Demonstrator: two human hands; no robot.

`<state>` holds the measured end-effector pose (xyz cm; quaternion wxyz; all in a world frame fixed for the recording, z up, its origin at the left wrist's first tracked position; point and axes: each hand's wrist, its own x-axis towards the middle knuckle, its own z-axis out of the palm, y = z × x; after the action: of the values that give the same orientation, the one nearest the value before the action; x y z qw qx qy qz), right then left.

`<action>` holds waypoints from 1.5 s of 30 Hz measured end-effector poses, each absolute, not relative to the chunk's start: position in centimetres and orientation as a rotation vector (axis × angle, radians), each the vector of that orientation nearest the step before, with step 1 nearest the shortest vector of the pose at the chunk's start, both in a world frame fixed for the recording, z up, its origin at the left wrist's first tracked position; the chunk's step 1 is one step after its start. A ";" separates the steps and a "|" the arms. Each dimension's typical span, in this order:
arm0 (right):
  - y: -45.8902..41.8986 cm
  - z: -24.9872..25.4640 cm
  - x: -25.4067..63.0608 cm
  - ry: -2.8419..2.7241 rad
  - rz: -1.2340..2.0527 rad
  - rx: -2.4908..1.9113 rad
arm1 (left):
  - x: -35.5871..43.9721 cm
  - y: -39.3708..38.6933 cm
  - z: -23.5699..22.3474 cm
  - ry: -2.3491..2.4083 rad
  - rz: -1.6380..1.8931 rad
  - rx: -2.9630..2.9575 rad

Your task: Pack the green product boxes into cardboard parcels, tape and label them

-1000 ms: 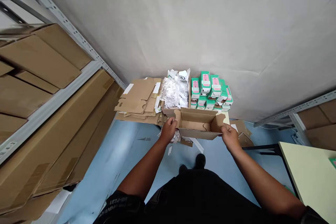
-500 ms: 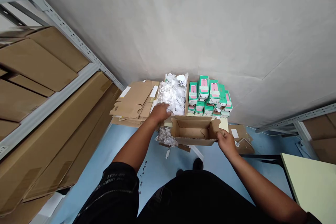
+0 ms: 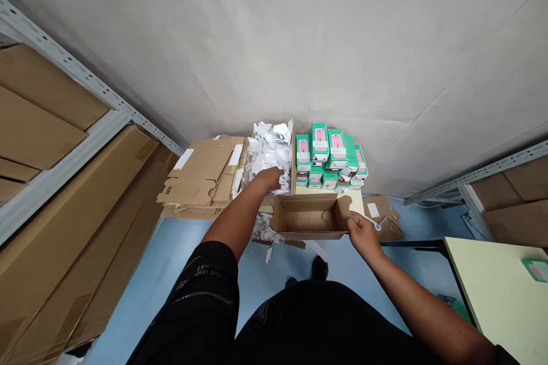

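Carton [image 3: 306, 221], underside out of sight

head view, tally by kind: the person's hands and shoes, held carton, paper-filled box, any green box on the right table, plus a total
Left hand and right hand: 2
Dark shoes: 2
Open brown carton: 1
Box of crumpled paper: 1
Green box on the right table: 1
Total: 7

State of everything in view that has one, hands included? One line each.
Small carton: open on top, held at right end
Right hand: closed on small carton
Paper box: open on top, filled
White paper: crumpled, heaped
Left hand: at white paper, grip unclear
Cardboard sheets: flat, stacked
Green boxes: stacked, flaps too small to judge
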<state>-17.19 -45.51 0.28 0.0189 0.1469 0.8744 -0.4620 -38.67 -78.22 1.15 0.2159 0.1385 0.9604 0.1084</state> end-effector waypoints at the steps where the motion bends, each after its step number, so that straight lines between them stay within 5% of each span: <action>1: -45.5 0.2 -17.2 2.717 -1.435 0.473 | -38.7 -78.4 0.8 2.673 0.283 0.395; 19: -47.1 0.4 -16.2 2.737 -1.391 0.506 | -37.8 -81.4 2.5 2.890 0.558 0.572; 27: -46.7 0.3 -15.4 2.754 -1.428 0.510 | -38.0 -78.7 1.0 2.611 0.248 0.550; 35: -46.8 0.4 -15.3 2.731 -1.427 0.575 | -38.6 -79.3 1.7 2.775 0.339 0.492; 45: -47.7 1.8 -15.7 2.762 -1.400 0.466 | -37.0 -82.9 8.7 2.969 1.115 0.354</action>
<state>-15.71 -47.67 1.77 0.0049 0.1488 0.8820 -0.4471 -37.01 -82.94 8.74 -0.0247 0.1108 0.9302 0.3492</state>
